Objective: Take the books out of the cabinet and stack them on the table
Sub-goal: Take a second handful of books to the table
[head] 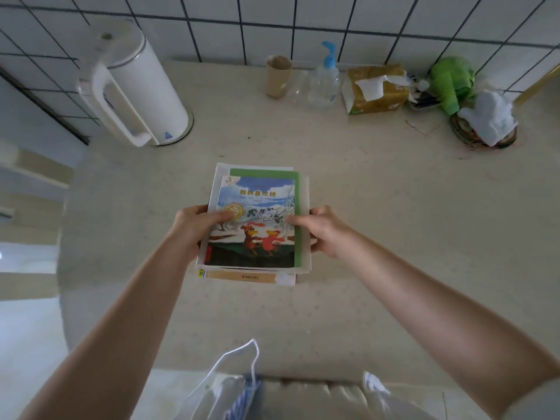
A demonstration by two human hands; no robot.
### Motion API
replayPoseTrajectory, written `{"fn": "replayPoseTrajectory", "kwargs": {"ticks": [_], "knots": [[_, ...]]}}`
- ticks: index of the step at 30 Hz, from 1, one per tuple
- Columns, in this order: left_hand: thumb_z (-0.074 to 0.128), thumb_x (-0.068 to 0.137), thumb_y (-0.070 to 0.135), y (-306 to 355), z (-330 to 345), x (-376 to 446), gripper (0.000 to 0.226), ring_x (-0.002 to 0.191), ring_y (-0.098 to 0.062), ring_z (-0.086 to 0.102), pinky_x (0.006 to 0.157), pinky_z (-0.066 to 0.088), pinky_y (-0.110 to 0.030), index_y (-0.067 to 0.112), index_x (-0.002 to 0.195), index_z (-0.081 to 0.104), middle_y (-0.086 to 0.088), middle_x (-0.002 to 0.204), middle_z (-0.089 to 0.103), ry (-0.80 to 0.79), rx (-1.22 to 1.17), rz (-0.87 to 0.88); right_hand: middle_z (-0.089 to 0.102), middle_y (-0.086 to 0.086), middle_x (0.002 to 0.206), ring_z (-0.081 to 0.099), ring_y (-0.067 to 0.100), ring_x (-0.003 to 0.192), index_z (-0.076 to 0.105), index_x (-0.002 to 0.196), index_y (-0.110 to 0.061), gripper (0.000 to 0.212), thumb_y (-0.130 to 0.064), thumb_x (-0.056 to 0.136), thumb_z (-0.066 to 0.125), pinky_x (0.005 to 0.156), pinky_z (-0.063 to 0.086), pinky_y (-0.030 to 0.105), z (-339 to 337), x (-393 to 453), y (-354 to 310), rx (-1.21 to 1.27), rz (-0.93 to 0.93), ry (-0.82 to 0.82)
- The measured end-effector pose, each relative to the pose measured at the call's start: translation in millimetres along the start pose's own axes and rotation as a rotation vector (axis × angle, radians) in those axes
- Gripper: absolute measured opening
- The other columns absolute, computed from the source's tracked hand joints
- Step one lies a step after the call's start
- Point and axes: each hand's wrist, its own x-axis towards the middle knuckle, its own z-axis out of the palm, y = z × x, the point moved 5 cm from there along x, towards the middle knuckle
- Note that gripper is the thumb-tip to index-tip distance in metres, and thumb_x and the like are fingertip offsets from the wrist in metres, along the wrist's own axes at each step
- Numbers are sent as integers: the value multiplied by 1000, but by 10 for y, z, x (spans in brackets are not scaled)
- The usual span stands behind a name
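Observation:
A stack of several books (257, 269) lies in the middle of the beige table (394, 222). Its top book (254, 237) has a colourful cover with two red birds under a blue sky; a green cover and white pages stick out from under it. My left hand (194, 228) grips the stack's left edge, thumb on the top cover. My right hand (321, 230) holds the right edge, with its thumb also on the cover. The cabinet is out of view.
A white electric kettle (136, 86) stands at the back left. Along the tiled wall are a cardboard tube (278, 75), a pump bottle (325, 77), a tissue pack (375, 89), a green bag (451, 80) and a white cloth (488, 116). Clear plastic bags (239, 380) lie at the near edge.

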Motion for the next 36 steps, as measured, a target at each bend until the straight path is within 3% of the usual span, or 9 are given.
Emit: {"fn": "replayPoseTrajectory", "kwargs": {"ticks": [6, 15, 18, 21, 22, 24, 27, 32, 36], "knots": [[86, 68, 19, -74, -75, 123, 53, 77, -27, 74, 71, 60, -40, 6, 114, 63, -13, 91, 75, 6, 99, 28, 70, 10, 100, 67, 27, 89, 58, 107, -7, 37, -16, 76, 77, 56, 50, 36, 189, 29, 82, 2, 55, 86], [83, 72, 31, -181, -53, 76, 45, 76, -19, 73, 72, 61, -38, 17, 110, 63, -2, 93, 74, 116, 242, 101, 69, 13, 100, 68, 24, 89, 61, 103, -8, 25, -15, 80, 67, 79, 58, 39, 276, -19, 225, -49, -66, 251], [78, 76, 40, -210, -19, -30, 61, 80, -17, 71, 70, 59, -37, 25, 128, 49, 4, 98, 68, 207, 296, 178, 66, 5, 101, 65, 18, 86, 54, 107, -14, 29, -19, 81, 64, 73, 58, 34, 311, -56, 259, -114, -121, 251], [64, 85, 50, -301, 33, -120, 66, 86, -15, 66, 61, 54, -31, 30, 139, 30, 2, 107, 62, 282, 444, 306, 59, 1, 105, 60, 10, 86, 44, 114, -16, 36, -17, 84, 63, 57, 49, 16, 378, -120, 288, -187, -180, 230], [59, 87, 54, -325, 50, -128, 63, 89, -17, 65, 63, 55, -34, 32, 138, 30, 0, 109, 63, 295, 487, 329, 57, 1, 109, 59, 11, 92, 40, 118, -16, 41, -19, 85, 64, 59, 49, 14, 409, -143, 305, -216, -201, 222], [50, 85, 65, -360, 67, -119, 64, 96, -21, 64, 73, 57, -44, 37, 137, 27, -1, 114, 62, 292, 559, 322, 52, 3, 124, 53, 21, 115, 32, 131, -15, 61, -28, 83, 67, 86, 54, 33, 469, -189, 319, -308, -239, 215], [44, 77, 76, -394, 88, -84, 71, 97, -22, 64, 76, 57, -48, 43, 136, 21, 0, 117, 60, 258, 597, 284, 34, 7, 146, 31, 27, 136, 8, 149, -14, 92, -33, 81, 68, 112, 31, 49, 486, -244, 332, -374, -234, 200], [47, 80, 72, -379, 87, -140, 67, 99, -23, 64, 76, 58, -47, 42, 136, 25, -1, 117, 61, 256, 586, 309, 29, 10, 149, 29, 27, 139, 0, 151, -10, 94, -29, 86, 66, 112, 28, 41, 445, -321, 323, -410, -281, 172], [51, 91, 53, -381, 136, -276, 55, 105, -25, 61, 80, 56, -46, 32, 138, 32, -4, 124, 58, 284, 604, 339, 38, 7, 145, 35, 25, 135, 20, 147, -14, 72, -24, 89, 62, 107, 33, 36, 370, -431, 350, -473, -381, 146]]}}
